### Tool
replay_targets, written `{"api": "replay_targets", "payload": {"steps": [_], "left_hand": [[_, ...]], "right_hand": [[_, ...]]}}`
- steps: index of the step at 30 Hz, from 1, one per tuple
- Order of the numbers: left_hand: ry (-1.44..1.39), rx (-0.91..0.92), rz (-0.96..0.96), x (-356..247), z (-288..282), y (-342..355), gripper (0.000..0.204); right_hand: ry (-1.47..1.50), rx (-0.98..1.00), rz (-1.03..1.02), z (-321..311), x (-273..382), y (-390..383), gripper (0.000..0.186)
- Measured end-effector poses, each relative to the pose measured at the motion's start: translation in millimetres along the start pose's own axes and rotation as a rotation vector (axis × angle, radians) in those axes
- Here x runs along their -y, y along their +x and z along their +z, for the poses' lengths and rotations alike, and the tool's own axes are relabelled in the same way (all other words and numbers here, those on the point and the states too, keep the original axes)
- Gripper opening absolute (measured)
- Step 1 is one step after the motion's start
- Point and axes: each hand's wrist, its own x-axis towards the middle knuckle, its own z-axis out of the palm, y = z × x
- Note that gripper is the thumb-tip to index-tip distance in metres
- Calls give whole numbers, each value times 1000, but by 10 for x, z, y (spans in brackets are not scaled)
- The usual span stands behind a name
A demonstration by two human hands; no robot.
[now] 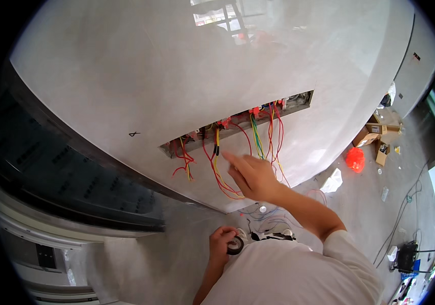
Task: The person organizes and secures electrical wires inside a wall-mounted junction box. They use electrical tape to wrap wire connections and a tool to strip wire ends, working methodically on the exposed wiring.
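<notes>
A narrow rectangular recess (296,101) in the pale wall holds red fittings (254,111) with red, yellow and green wires (258,140) hanging out. My right hand (250,173) is raised just below it, beside yellow wires wrapped in black near their upper part (217,148); its index finger points forward and is blurred, so whether anything is held is unclear. Lower down, my left hand (221,241) grips a roll of black tape (236,246) against the front of my white shirt. A shorter bunch of red and yellow wires (187,165) dangles at the recess's left end.
A dark panelled opening (60,162) lies along the left. On the floor to the right are cardboard boxes (365,137), a red plastic bag (355,159), a white crumpled piece (332,180), long cables (395,229) and a dark wheeled item (406,256). Loose wires lie by my feet.
</notes>
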Motion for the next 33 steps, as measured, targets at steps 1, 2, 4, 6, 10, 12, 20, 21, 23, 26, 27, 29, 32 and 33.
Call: {"api": "replay_targets", "payload": {"steps": [1,2,4,6,10,12,20,21,23,26,27,29,32,33], "left_hand": [[-189,31,-106,2,-51,16,16],[-279,53,-121,23,-92,33,16],[-462,84,-142,71,-202,94,16],[-193,-29,-87,304,-447,280,21],[750,-302,-3,718,-798,462,23],[1025,-184,-113,1211,-1096,429,23],[93,-170,-612,2148,-1859,152,32],[-83,-192,-620,1964,-1725,73,32],[73,-153,-688,1691,-1592,-2,33],[307,-56,-724,2017,-1863,91,31],[386,-13,-721,2270,-2021,178,30],[555,40,-652,2511,-2090,265,30],[688,54,-577,2487,-2092,342,29],[715,55,-565,2461,-2095,340,29]], "right_hand": [[51,-13,6,-79,-7,-228,36],[110,-22,13,-106,-38,-513,29],[203,51,263,-71,-124,-1211,24],[176,139,610,52,-265,-2093,24],[-113,1225,1036,205,-636,-4153,46],[176,1138,1415,232,-693,-4729,66],[127,797,1334,26,-570,-4268,52],[215,664,1357,32,-525,-4068,50],[305,471,1268,-12,-486,-3482,43],[378,206,1060,-78,-366,-2426,33],[359,56,956,-61,-368,-2141,32],[255,-188,732,-25,-517,-1660,33],[13,-463,553,-114,-767,-989,33],[66,-518,593,-129,-850,-791,30]]}}
